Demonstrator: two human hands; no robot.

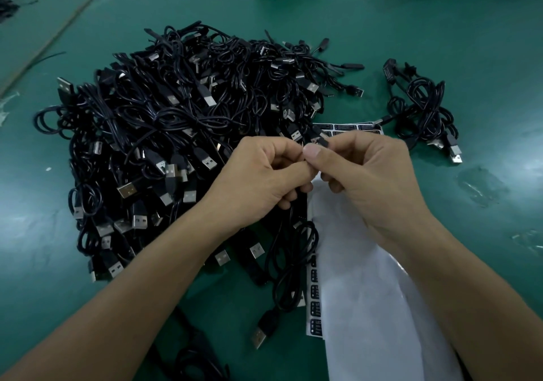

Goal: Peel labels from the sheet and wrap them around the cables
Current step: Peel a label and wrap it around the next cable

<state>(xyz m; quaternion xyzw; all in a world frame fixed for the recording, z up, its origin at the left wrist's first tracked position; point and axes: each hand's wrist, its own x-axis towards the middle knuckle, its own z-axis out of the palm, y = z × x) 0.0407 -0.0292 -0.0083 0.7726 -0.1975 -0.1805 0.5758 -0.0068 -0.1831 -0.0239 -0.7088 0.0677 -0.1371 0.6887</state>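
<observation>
Covering the table is a green mat (440, 43); little of the room shows. Above it the left hand (261, 178) and right hand (370, 175) meet, thumbs and fingertips pinching a cable (289, 266). A black tab (318, 139) pokes out past them, label or plug I cannot tell. The cable hangs looped below the left hand, over the edge of the sheet (367, 292) under the right forearm. A big pile (176, 122) lies left, a small bunch (423, 110) right.
</observation>
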